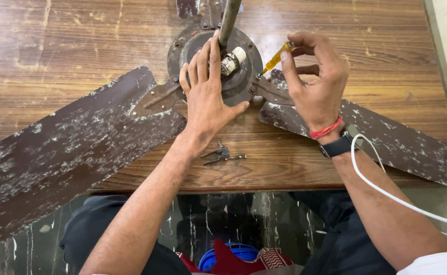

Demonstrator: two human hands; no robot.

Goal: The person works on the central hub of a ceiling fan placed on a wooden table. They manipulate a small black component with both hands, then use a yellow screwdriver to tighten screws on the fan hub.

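Left hand (206, 97), fingers spread, steadies the fan hub (244, 76) near the desk's (55, 40) far edge; right hand (315, 81) fingers pinch a screwdriver (274, 61) loosening a blade (366, 132) screw, needing firm, square turns.

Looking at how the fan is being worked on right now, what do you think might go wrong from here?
The screwdriver, pinched only at its yellow handle by the right hand, might slip off the screw at the blade bracket and jab the left hand pressed on the motor hub.

The left fan blade overhangs the table edge, so the fan could tip or swing if the hub is released.

The small loose metal parts near the edge could get knocked off.
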